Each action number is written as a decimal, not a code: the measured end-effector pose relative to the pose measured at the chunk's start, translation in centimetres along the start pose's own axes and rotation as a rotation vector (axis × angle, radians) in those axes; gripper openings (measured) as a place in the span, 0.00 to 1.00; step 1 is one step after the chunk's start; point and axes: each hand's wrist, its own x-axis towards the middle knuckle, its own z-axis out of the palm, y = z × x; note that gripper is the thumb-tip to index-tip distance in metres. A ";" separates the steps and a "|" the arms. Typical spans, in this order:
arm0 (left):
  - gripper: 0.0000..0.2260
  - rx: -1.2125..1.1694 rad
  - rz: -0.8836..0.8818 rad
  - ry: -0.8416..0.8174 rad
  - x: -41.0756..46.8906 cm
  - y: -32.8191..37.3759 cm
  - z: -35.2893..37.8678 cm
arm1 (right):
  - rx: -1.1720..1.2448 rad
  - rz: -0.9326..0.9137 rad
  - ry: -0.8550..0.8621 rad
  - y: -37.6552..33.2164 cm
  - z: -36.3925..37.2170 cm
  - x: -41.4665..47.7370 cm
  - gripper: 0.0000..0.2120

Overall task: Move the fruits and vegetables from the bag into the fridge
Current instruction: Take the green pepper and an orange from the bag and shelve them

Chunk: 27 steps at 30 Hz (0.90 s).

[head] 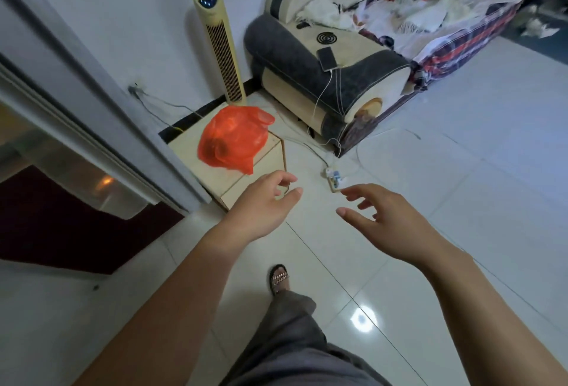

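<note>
Orange plastic bag [233, 139] sits on low desk [187, 152], centre-left of frame, just in front of tower fan [219, 41]. Left hand [264, 204] and right hand [384, 222] extended mid-frame, fingers loosely spread, both empty, neither touching the bag.

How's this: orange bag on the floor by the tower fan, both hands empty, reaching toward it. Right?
No. Head view: the orange bag sits on a wooden cabinet by the tower fan, not the floor; left hand and right hand are empty, reaching toward it.
</note>
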 end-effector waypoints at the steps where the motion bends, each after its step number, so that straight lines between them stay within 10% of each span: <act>1: 0.12 -0.006 0.000 -0.001 1.3 0.3 0.2 | -0.002 -0.001 -0.007 0.4 -0.5 0.9 0.20; 27: 0.12 -0.114 -0.311 0.329 34.1 -4.1 -8.1 | -0.157 -0.329 -0.322 0.5 -6.2 43.5 0.18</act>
